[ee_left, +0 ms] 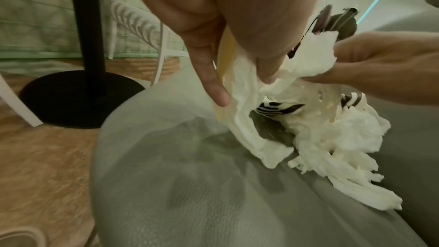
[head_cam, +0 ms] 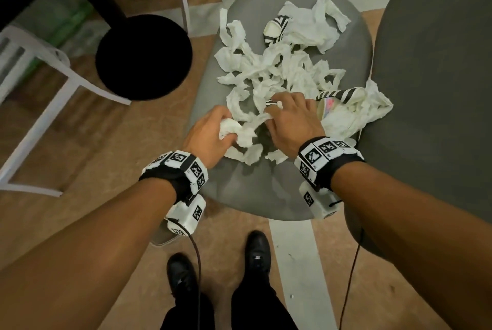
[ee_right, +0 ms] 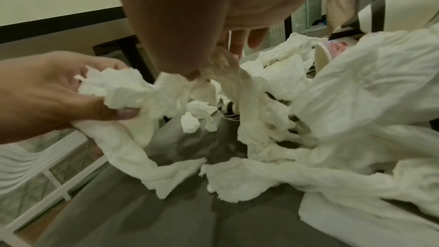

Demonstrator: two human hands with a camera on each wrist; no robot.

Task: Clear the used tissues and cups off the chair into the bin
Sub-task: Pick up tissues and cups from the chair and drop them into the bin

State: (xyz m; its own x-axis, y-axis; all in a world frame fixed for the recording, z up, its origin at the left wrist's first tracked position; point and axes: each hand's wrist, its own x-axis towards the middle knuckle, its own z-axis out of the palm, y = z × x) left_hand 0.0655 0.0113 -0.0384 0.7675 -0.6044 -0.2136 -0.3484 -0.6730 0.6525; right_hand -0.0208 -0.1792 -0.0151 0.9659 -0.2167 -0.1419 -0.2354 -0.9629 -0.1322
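Note:
A heap of crumpled white tissues (head_cam: 277, 71) covers the grey chair seat (head_cam: 253, 191). Striped black-and-white paper cups lie in it: one cup (head_cam: 275, 30) at the far side, another cup (head_cam: 339, 94) at the right on a cup with a coloured inside (head_cam: 327, 110). My left hand (head_cam: 230, 131) grips a wad of tissue (head_cam: 229, 126) at the near left of the heap. My right hand (head_cam: 271, 114) pinches a twisted strand of the same tissue (ee_right: 221, 74). In the right wrist view the left hand (ee_right: 59, 97) clutches its wad (ee_right: 123, 89). No bin is visible.
A black round table base (head_cam: 143, 56) with a black pole (ee_left: 86, 25) stands left of the chair. White chair frames (head_cam: 40, 106) lie further left. A large dark grey rounded surface (head_cam: 439, 63) fills the right side. My shoes (head_cam: 257, 252) stand on the brown floor.

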